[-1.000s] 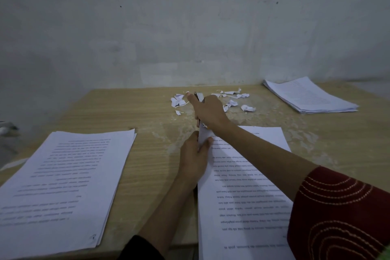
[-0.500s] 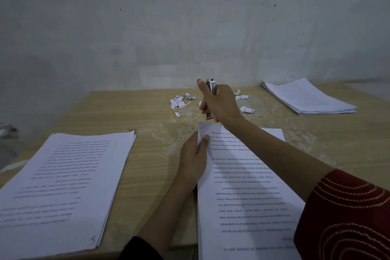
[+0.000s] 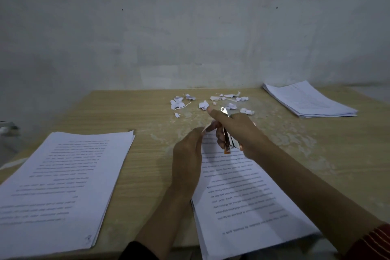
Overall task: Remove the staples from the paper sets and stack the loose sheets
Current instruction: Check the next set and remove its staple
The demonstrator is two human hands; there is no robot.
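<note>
From the head camera, the step in hand is getting the staple out of one paper set [image 3: 249,196]. The set lies on the table [image 3: 147,116] right in front of the person, with its far corner lifted a little off the wood. The left hand [image 3: 186,158] stands on its edge beside the set and pinches that far corner. The right hand [image 3: 240,131] is wrapped round a small silver and orange stapler [image 3: 229,143], with the first finger sticking out straight. The tool's lower end points down at the page, just by the pinched corner. Fingers hide most of the corner, so the staple may already be out, but I cannot tell.

Next, I think, the tool's tip must go under the staple and lift gently while the corner is held down, so the paper does not rip. Many small torn bits of paper [image 3: 176,103] lie farther back on the table, so ripping looks like a real risk. Then the sheets must come apart and go on a pile. One pile on the left [image 3: 63,175] lies near the front edge. Another pile on the right [image 3: 310,100] lies far back.

The pages have lines of printed words, upside down to the camera and too small and blurry to read. No brand name shows on the stapler.
</note>
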